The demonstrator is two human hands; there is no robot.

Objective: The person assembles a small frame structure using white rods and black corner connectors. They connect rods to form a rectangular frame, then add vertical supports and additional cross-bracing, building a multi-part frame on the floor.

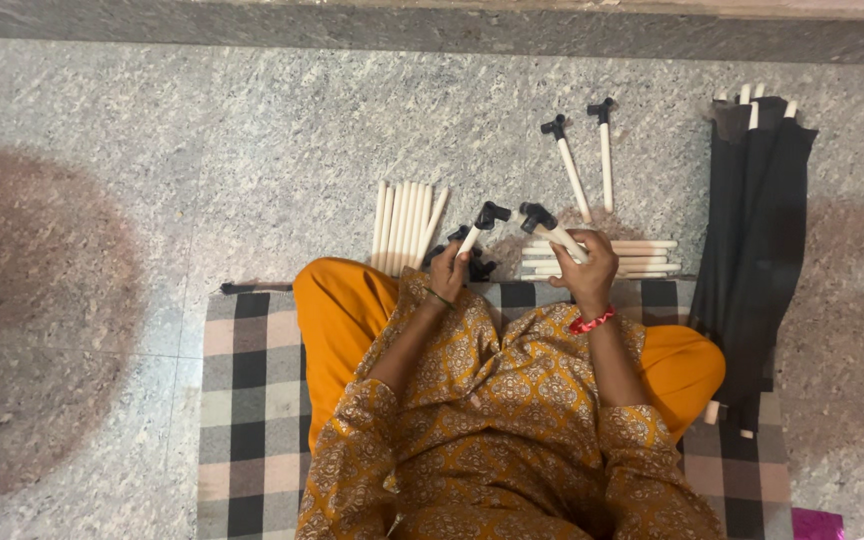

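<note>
I sit cross-legged on a checked mat (252, 400), looking down at my hands. My left hand (448, 272) grips a white tube (473, 237) that has a black plastic connector (493, 213) on its tip. In my right hand (584, 274) is another white tube (562, 238), also capped by a black connector (536, 216). The two black ends point toward each other, close but apart. A few loose black connectors (478, 266) lie on the floor just past my left hand.
A row of plain white tubes (407, 222) lies on the granite floor ahead of my left knee. More white tubes (642, 258) are stacked behind my right hand. Two finished tubes with black ends (586, 160) lie farther out. Folded black fabric with tubes (757, 240) lies at right.
</note>
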